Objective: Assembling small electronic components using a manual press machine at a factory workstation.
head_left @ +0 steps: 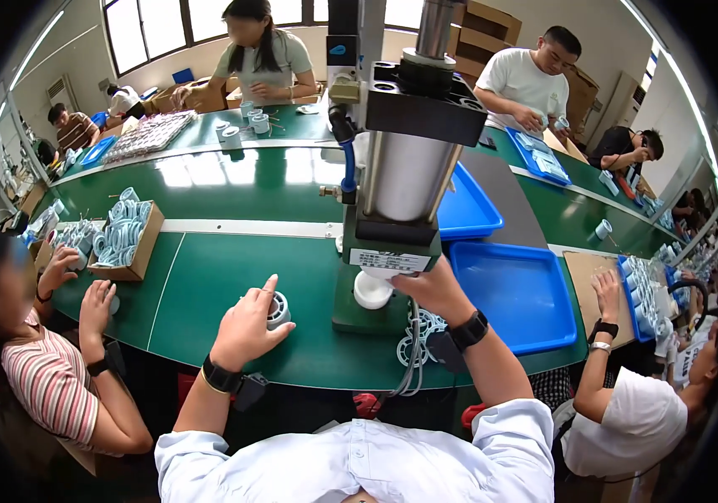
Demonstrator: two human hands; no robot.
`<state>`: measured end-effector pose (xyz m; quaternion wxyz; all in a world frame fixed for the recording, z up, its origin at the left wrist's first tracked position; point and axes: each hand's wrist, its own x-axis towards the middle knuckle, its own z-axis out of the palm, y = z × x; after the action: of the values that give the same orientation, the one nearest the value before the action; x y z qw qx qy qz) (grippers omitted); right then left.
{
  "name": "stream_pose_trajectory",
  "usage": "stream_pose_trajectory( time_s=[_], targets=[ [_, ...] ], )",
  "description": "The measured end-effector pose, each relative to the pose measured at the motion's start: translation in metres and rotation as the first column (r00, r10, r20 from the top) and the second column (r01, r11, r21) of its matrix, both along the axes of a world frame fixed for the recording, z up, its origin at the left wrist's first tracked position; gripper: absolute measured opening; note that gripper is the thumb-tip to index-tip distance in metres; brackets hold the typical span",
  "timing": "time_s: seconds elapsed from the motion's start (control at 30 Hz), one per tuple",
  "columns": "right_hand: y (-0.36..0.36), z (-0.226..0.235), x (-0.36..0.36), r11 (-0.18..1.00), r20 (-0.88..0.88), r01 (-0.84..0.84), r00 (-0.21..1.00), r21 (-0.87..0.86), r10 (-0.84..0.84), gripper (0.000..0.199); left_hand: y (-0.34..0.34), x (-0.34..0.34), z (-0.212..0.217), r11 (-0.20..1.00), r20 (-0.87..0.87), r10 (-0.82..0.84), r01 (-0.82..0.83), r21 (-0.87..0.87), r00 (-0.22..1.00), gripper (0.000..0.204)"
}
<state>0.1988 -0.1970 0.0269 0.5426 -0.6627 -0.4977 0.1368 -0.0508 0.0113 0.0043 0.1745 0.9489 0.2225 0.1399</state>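
My left hand (250, 325) is low over the green table, index finger stretched and thumb spread apart. Between them, on the tabletop, is a light-blue round plastic part (278, 311) with a ring of openings. My right hand (436, 290) reaches in at the lower right of the bench press (401, 176), its fingertips close to a white round fixture (372, 291) on the press base. The press head partly hides those fingers, so whether they grip anything does not show.
Light-blue rings (423, 337) and grey cables lie right of the press base. Blue trays (511, 298) stand further right. A carton (148, 243) of pale-blue parts stands left. Co-workers sit close on both sides, and others work across the table.
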Motion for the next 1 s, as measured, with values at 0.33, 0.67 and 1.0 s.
stream_pose_trajectory(
  time_s=[0.33,0.67,1.0],
  targets=[
    [-0.191,-0.065,0.164,0.536,0.436,0.822,0.561,-0.192,-0.704,0.067,0.02,-0.024,-0.021,0.969,0.243,-0.087,0.139,-0.203,0.966,0.08],
    [-0.232,-0.057,0.152,0.544,0.538,0.837,0.435,0.055,-0.722,0.073,-0.013,0.012,-0.008,0.898,0.439,-0.023,0.212,-0.386,0.898,0.057],
    [-0.105,-0.028,0.006,0.925,0.335,0.364,0.889,-0.109,-0.311,0.056,-0.045,0.101,0.009,0.868,0.388,-0.193,0.341,-0.361,0.901,0.056]
  ],
)
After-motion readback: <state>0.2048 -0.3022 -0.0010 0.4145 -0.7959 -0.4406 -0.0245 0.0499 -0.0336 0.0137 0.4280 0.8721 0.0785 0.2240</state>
